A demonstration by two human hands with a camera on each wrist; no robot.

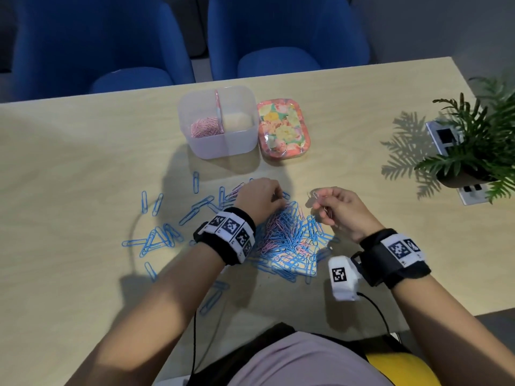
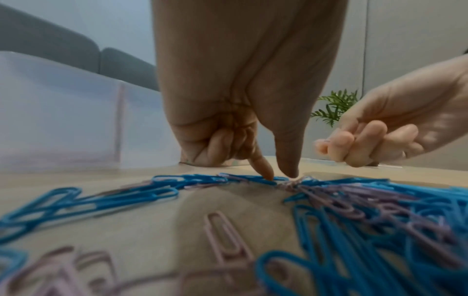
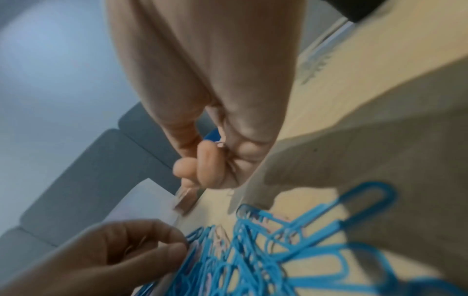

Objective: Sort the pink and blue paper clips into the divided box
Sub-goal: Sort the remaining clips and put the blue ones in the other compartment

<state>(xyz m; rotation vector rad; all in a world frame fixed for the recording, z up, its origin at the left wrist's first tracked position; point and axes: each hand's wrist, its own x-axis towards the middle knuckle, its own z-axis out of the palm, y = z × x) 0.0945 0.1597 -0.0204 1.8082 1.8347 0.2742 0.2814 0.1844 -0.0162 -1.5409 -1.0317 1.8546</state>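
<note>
A heap of blue and pink paper clips [image 1: 289, 238] lies mid-table. My left hand [image 1: 277, 200] reaches down onto its far edge; in the left wrist view its forefinger and thumb [image 2: 281, 177] pinch at a pink clip there, with the other fingers curled. My right hand [image 1: 324, 203] hovers to the right above the heap and grips a few pink clips, one of which [image 1: 315, 195] sticks out past the fingers. The translucent divided box [image 1: 223, 147] stands further back. Pink clips [image 1: 204, 128] fill its left compartment; the right compartment shows none.
A floral lid [image 1: 282, 132] lies right of the box. Loose blue clips [image 1: 156, 240] are scattered to the left of the heap. A potted plant [image 1: 473, 151] and a socket panel [image 1: 443, 135] sit at the right edge. Two blue chairs [image 1: 278, 37] stand beyond the table.
</note>
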